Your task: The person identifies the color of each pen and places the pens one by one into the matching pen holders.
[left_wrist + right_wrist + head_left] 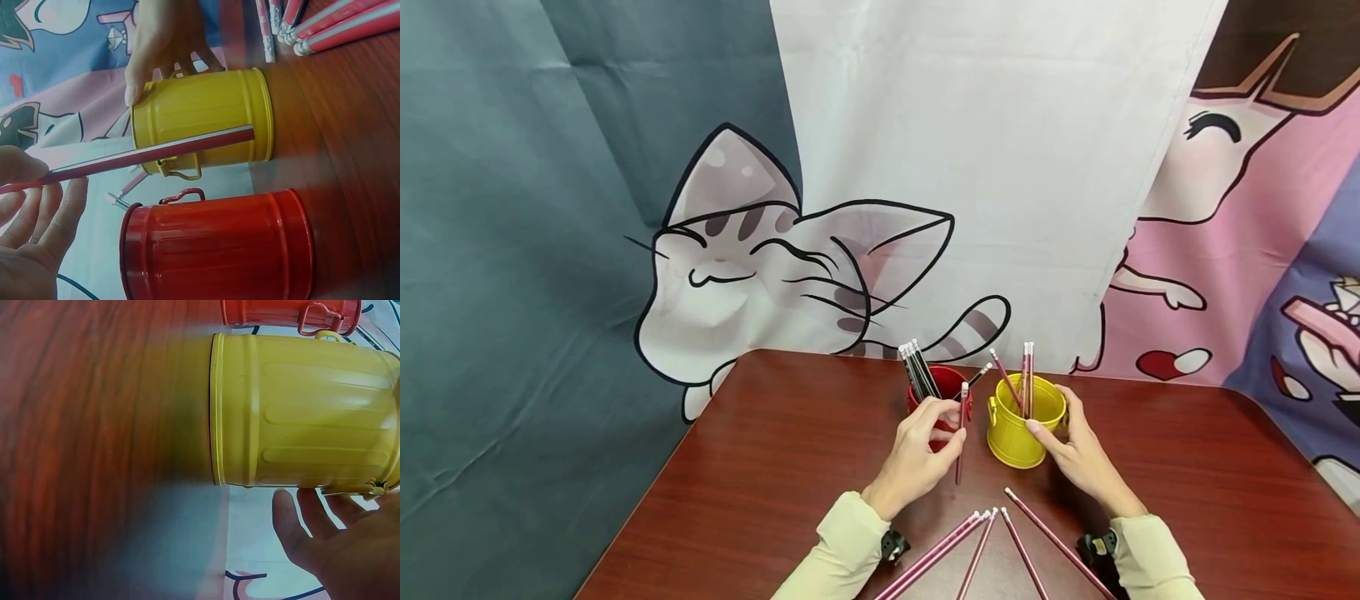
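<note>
Head view: set farthest, looking forward and down over the table [737, 467], backdrop [1000, 125] filling the upper frame. Left wrist view: close, turned sideways, table at right. Right wrist view: nearest, sideways, table at left. Wrist views share yellow bucket [206, 106] (upper centre; centre right) and red bucket [219, 250] (lower centre; upper right).

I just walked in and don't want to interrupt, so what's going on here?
A person's left grip pinches a reddish-pink pencil upright, eraser end up, outside both buckets. The right grip holds the yellow bucket near its rim; a few pink pencils stand in it. Beside it, the red bucket holds black pencils. More loose pencils lie on the table nearer the person.
</note>
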The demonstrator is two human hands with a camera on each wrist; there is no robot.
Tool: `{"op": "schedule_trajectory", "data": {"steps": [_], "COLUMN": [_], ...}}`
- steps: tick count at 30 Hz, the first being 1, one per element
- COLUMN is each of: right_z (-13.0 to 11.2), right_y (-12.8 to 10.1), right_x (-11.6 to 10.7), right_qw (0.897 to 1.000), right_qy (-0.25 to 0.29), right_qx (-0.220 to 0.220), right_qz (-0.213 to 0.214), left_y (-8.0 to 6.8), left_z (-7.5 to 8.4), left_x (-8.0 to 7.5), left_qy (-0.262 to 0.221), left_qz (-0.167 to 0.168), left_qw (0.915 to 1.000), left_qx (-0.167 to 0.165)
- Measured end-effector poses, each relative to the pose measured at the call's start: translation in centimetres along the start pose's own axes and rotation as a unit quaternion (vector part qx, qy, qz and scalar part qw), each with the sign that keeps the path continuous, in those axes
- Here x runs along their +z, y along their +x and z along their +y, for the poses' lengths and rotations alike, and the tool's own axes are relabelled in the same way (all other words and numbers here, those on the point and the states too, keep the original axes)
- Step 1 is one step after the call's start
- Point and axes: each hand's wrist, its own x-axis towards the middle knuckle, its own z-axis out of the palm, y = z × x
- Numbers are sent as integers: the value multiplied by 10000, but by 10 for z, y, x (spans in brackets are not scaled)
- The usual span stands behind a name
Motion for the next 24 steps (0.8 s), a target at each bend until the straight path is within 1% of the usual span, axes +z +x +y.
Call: {"op": "schedule_trajectory", "data": {"steps": [4, 9, 11, 15, 17, 19, 22, 24], "right_z": [1, 1, 1, 1, 1, 1, 1, -1], "right_y": [0, 0, 0, 0, 0, 1, 1, 1], "right_x": [0, 0, 0, 0, 0, 0, 0, -1], "right_qw": [10000, 10000, 10000, 10000, 10000, 10000, 9999, 10000], "right_qy": [80, 36, 29, 17, 16, 13, 29, 40], "right_qx": [20, 63, 64, 75, 69, 84, 84, 61], "right_qz": [-33, -33, -48, -45, -54, -43, -79, -58], "left_y": [6, 23, 31, 44, 50, 56, 65, 71], "left_z": [1, 5, 6, 8, 13, 21, 35, 40], "left_x": [2, 2, 2, 3, 3, 1, -3, -4], "left_qy": [73, 122, 149, 67, -40, -81, -114, -75], "left_qz": [43, -107, -176, -211, -186, -174, -160, -171], "left_qw": [9998, 9989, 9988, 9995, 9997, 9997, 9996, 9994], "left_qx": [200, 437, 425, 236, 143, 123, 194, 284]}}
